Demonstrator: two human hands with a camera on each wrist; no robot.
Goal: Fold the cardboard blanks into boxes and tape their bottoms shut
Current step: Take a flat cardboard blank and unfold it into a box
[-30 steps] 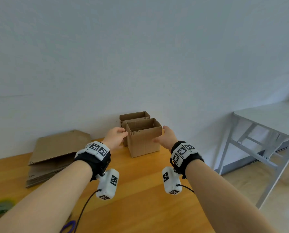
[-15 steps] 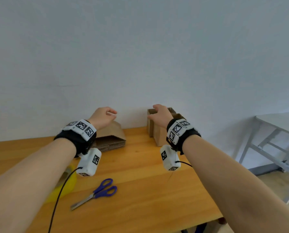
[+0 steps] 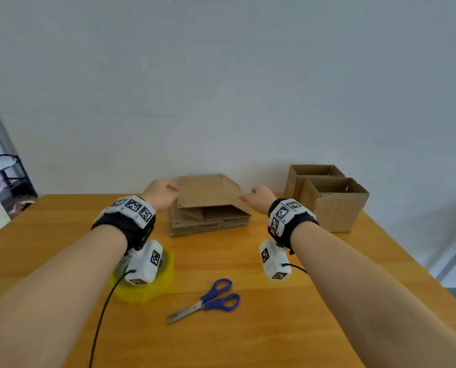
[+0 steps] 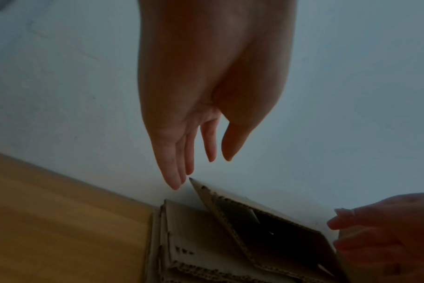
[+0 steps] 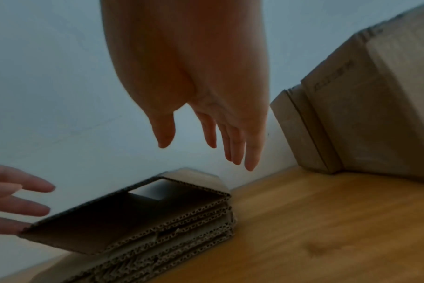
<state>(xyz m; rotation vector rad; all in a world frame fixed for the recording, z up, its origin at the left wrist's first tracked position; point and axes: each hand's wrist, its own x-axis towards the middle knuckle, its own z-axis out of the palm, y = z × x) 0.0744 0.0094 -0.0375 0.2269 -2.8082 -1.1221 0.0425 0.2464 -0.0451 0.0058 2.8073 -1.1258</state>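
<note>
Cardboard blanks stacked flat on table by the wall, top blank part-sprung open; likely light, stiff, springy along creases; best taken by opposite side edges. Left hand and right hand flank it, fingers relaxed, grasping nothing. Half a second ago: hands higher, between stack and finished boxes; now lowered to the stack.
</note>
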